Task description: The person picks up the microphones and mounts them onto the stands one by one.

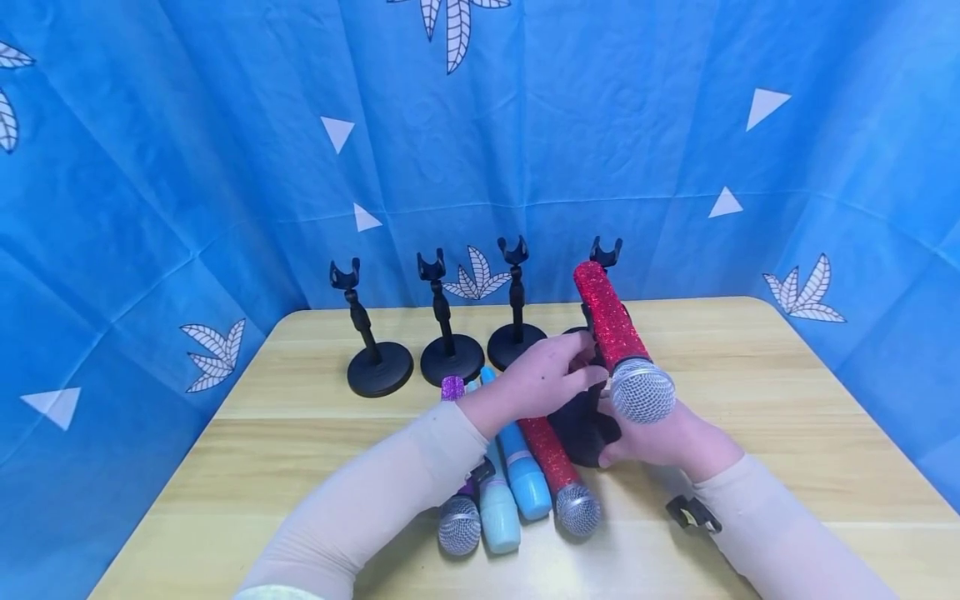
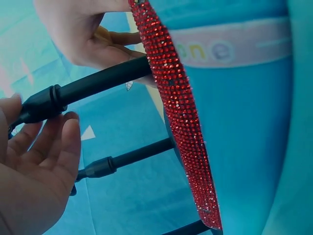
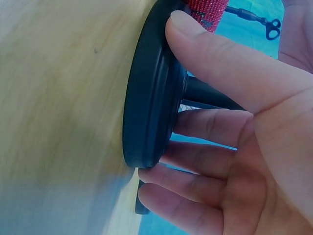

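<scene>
A black microphone stand (image 1: 581, 433) is between both hands, with a red glittery microphone (image 1: 611, 321) lying tilted in its top, silver mesh head toward me. My left hand (image 1: 551, 375) holds the upper part of its post, thumb on one side and fingers on the other in the left wrist view. Lower down, my right hand (image 1: 656, 433) grips the round base (image 3: 151, 98), its thumb over the rim. Left of the base lie a second red microphone (image 1: 551, 454), a blue microphone (image 1: 527, 479), a pale green microphone (image 1: 498, 512) and a purple microphone (image 1: 459, 525), partly under my left forearm.
Several black stands with unfilled clips stand in a row at the back, among them a leftmost stand (image 1: 380, 369), a second stand (image 1: 452, 358) and a third stand (image 1: 516, 342). The rightmost stand (image 1: 606, 252) is largely hidden. A blue curtain (image 1: 615, 125) encloses the wooden table (image 1: 292, 467).
</scene>
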`<state>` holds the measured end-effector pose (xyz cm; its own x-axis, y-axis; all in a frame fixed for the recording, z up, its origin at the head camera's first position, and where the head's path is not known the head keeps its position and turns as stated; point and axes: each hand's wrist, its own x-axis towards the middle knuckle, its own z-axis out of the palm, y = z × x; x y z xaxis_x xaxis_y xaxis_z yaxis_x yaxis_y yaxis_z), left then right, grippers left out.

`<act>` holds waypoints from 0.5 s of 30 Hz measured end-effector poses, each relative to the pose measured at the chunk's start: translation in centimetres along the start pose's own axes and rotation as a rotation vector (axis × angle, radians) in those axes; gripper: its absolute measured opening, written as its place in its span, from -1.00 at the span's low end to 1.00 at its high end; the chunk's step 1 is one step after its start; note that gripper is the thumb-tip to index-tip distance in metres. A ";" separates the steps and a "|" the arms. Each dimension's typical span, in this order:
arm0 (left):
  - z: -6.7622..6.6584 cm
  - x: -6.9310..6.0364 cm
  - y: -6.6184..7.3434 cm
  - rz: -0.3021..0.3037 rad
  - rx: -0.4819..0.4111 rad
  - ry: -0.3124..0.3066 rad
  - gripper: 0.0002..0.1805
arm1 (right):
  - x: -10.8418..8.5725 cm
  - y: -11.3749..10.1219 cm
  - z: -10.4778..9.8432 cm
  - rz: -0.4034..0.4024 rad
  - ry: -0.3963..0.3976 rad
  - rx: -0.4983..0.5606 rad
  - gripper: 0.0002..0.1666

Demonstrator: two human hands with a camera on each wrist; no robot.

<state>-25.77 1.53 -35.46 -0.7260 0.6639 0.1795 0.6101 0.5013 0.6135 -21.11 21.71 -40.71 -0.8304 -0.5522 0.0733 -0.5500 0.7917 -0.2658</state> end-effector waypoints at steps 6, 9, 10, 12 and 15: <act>0.0 0.1 0.3 0.043 -0.015 0.068 -0.87 | -0.1 0.0 -0.1 -0.059 0.039 -0.053 -0.28; -0.1 0.2 0.4 0.049 0.006 0.077 -0.88 | -0.2 0.1 0.1 -0.054 0.056 -0.001 -0.28; -0.1 0.2 0.4 0.047 0.010 0.076 -0.87 | -0.2 0.1 0.2 -0.041 0.060 0.025 -0.23; -0.3 0.1 0.4 0.040 0.021 0.073 -0.85 | -0.2 0.1 0.2 -0.009 0.050 0.057 -0.19; -0.4 0.0 0.3 0.032 0.052 0.066 -0.79 | 0.0 0.2 0.3 0.052 0.003 0.058 -0.16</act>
<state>-25.69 1.45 -34.91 -0.7239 0.6431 0.2499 0.6480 0.5094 0.5662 -21.15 21.80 -41.01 -0.8583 -0.5094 0.0609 -0.4997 0.8031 -0.3246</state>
